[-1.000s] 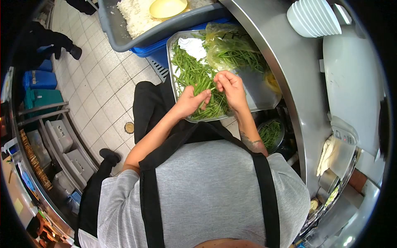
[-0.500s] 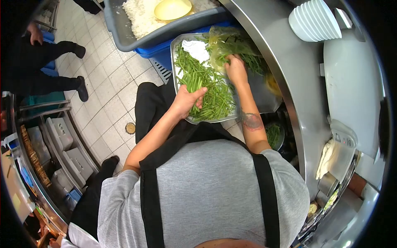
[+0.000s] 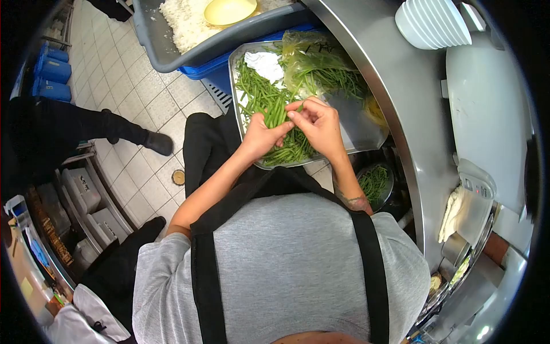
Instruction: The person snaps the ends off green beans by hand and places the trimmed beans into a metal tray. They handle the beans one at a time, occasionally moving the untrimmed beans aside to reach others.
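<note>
My left hand (image 3: 265, 137) is closed around a bunch of green beans (image 3: 276, 114) over a metal tray (image 3: 234, 77). Thumb and fingers of my right hand (image 3: 318, 120) pinch together at the bunch's right side, on what looks like a single green bean (image 3: 300, 108). Loose green beans (image 3: 252, 86) cover much of the tray, beside a crumpled white sheet (image 3: 264, 65). A clear yellowish plastic bag (image 3: 301, 54) lies at the tray's far right, with more green beans (image 3: 338, 80) spilling from its opening.
A grey tub (image 3: 172, 62) of white rice (image 3: 183, 28) with a yellow bowl (image 3: 229, 10) stands ahead. Along the right runs a steel counter (image 3: 395, 97) with stacked white bowls (image 3: 432, 24). Green pieces fill a bowl (image 3: 375, 183) below. Another person's leg (image 3: 126, 126) is at left.
My right hand has come from the plastic bag back to the bunch in my left hand. Another person at left has shifted, one foot now nearer me.
</note>
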